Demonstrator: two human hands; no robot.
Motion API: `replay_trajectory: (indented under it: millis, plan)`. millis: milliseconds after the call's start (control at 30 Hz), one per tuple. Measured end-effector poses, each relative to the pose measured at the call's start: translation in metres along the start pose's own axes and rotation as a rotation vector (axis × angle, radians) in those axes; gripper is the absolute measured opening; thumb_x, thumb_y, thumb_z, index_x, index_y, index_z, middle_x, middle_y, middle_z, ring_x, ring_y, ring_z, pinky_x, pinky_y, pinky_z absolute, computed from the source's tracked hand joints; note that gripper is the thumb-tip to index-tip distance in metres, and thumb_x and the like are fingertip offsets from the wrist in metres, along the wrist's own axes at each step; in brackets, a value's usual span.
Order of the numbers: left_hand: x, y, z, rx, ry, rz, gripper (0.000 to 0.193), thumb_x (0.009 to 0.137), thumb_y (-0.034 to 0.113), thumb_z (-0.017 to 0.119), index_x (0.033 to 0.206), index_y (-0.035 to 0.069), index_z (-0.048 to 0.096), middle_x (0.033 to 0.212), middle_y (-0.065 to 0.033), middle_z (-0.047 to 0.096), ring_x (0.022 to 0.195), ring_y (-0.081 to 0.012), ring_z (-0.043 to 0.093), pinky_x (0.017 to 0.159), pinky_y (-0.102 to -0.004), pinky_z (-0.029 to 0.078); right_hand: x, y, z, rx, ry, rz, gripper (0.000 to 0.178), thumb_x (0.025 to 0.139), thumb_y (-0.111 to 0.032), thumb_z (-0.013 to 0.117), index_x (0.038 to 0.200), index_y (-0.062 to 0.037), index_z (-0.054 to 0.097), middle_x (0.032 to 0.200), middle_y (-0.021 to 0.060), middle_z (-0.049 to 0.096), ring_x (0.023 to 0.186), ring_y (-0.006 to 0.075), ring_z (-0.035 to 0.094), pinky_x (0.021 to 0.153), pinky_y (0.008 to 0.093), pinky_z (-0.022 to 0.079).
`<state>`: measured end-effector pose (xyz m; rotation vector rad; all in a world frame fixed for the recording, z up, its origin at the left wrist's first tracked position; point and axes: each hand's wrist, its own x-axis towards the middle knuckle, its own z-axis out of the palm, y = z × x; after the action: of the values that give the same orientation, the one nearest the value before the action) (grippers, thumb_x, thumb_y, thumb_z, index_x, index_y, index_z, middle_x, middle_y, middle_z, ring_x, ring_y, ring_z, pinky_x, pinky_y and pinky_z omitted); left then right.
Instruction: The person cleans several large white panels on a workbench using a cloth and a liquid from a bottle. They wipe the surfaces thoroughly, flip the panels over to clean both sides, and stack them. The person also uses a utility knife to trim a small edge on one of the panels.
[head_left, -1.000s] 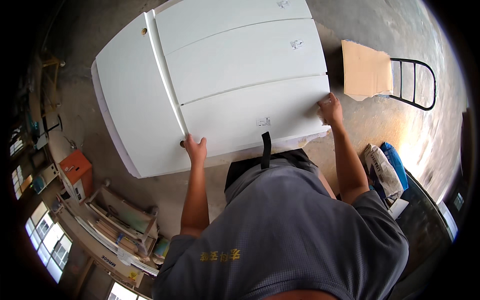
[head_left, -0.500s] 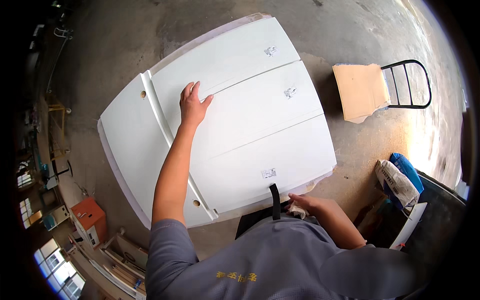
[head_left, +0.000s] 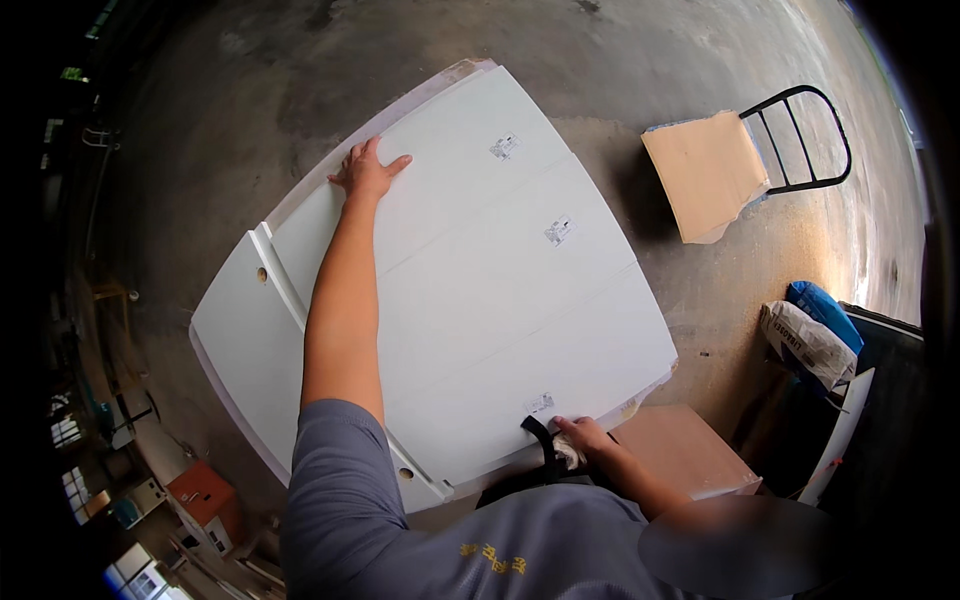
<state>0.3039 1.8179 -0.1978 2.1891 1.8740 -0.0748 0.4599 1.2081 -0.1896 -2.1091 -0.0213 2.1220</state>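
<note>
The left hand (head_left: 366, 179), grip spread, rests at the far edge of the labelled white panels (head_left: 470, 280), flat before the person; the right hand (head_left: 590, 438), curled round a pale wad (head_left: 571, 455), meets their near edge. Aligning seems in hand; the next move calls for even pressure.

The bare left forearm (head_left: 343, 300) hides the middle of a long, raised white strip (head_left: 283, 274), and the bare right hand (head_left: 588, 437) partly covers a pale crumpled wad (head_left: 570, 454). A blurred grey oval (head_left: 738, 548) masks part of the right arm; the lower edge cuts off the grey shirt (head_left: 460, 550).
</note>
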Motion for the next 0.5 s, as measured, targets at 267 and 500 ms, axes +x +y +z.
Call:
replay_trajectory:
  millis: [267,500]
  plan:
    - [-0.003,0.001,-0.005,-0.046,-0.048,0.012,0.092,0.078,0.065,0.082,0.152,0.022,0.048,0.161,-0.0057,0.043,0.150,-0.0347,0.037,0.112,-0.0850,0.014,0.011,0.033,0.003,0.045,0.059,-0.078,0.055,0.102,-0.044,0.066,0.094,0.0098,0.073,0.083,0.0098,0.073,0.072,0.0158,0.067,0.068,0.0342,0.055]
    - [-0.020,0.003,-0.008,-0.037,-0.036,-0.006,0.096,0.081,0.071,0.073,0.159,0.025,0.039,0.170,-0.0025,0.028,0.159,-0.0294,0.018,0.119,-0.0800,0.006,0.015,0.038,0.005,0.153,-0.033,-0.128,0.052,0.105,-0.039,0.062,0.097,0.0118,0.070,0.086,0.0128,0.074,0.075,0.0191,0.070,0.067,0.0346,0.058]
